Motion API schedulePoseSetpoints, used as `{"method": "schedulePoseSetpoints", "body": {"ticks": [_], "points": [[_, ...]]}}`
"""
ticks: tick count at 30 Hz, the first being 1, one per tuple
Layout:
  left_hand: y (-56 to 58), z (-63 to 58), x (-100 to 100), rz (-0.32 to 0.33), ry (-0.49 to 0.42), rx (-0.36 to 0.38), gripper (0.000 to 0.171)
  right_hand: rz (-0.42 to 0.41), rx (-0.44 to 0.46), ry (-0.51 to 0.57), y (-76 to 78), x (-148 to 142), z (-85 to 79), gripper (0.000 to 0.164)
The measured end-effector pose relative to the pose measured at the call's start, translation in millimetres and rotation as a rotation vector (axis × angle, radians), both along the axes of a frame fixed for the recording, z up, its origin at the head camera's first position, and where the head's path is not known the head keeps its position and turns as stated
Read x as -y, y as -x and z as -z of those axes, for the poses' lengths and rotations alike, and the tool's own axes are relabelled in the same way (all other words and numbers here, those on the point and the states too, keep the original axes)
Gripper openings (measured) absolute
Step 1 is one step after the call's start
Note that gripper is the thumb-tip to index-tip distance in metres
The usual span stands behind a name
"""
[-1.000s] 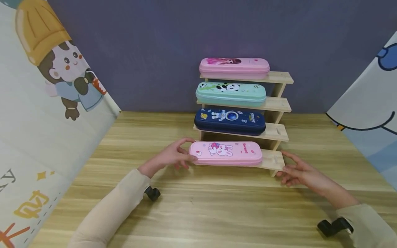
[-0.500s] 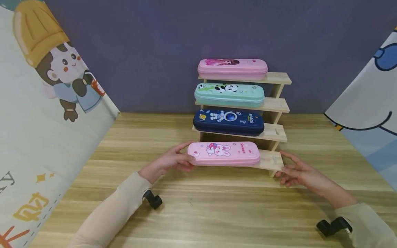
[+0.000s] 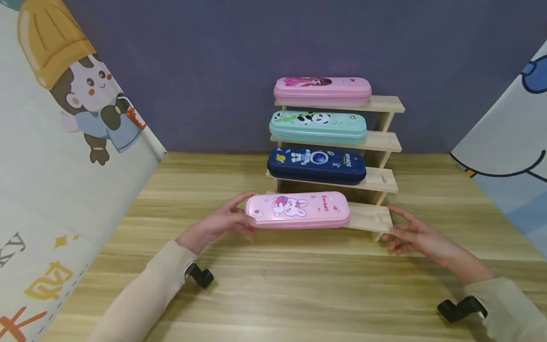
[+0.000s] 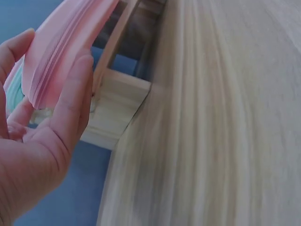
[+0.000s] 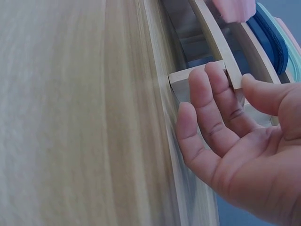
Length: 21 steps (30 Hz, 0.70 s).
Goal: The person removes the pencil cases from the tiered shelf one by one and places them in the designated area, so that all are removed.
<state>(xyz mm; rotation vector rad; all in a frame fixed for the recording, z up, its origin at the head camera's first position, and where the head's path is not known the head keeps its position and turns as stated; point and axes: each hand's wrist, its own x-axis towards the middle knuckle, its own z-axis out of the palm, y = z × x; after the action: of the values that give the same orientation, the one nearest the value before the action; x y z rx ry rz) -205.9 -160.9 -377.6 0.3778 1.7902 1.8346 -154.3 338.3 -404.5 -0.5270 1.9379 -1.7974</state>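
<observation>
Bunny case [image 3: 297, 210] in left hand's [image 3: 216, 223] pinch, zipper teeth [image 4: 52, 57] visible only from left wrist.

Plain cream long sleeves [image 3: 147, 292] end above a person's bare left hand [image 3: 220, 221] and right hand [image 3: 419, 236]; a small black angled fitting [image 3: 201, 276] with a rounded end juts out beneath each cuff [image 3: 184, 254].
</observation>
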Motion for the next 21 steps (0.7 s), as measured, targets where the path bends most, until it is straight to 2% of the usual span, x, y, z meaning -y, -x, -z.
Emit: {"method": "schedulePoseSetpoints", "body": {"ticks": [7,16,21], "points": [[-4.1,-13.8,18,0.001,-0.045,-0.099,0.075,-0.002,0.006,-0.014,-0.5,1,-1.8,0.066],[-5.6,-31.9,38,-0.097,-0.156,-0.215,0.065,-0.017,0.028,-0.017,1.1,2,-5.4,0.071],[-4.8,-34.3,37,-0.168,-0.291,-0.284,0.061,-0.048,0.037,0.012,0.4,0,-4.9,0.069]]}}
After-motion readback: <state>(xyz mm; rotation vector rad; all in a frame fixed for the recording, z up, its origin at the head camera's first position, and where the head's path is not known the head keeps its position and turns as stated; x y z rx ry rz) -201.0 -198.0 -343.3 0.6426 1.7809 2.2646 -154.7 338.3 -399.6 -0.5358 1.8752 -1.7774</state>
